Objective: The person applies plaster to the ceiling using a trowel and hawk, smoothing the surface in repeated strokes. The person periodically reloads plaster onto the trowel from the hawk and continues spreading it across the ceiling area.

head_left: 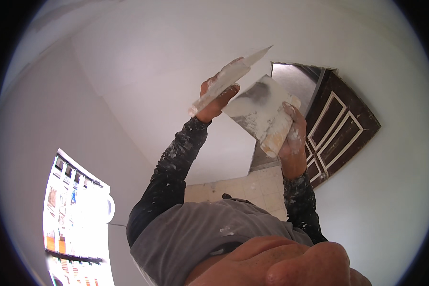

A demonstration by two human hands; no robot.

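Left hand (pixel 216 105) is gripping a plaster-coated trowel (pixel 233 75), fingers clamped on its body, tip angling away toward the right. Right hand (pixel 296 135) is clamping its fingers on a broad plaster-smeared blade (pixel 262 106) just beside it. Brown panelled door (pixel 341 124) is standing beyond.

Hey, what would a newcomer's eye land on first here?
Probably the white-smeared flat plate in the right grip, near the centre, and the pale-coated tool in the left grip. Next, the glaring window at lower left and the dark panelled door right of the right grip.
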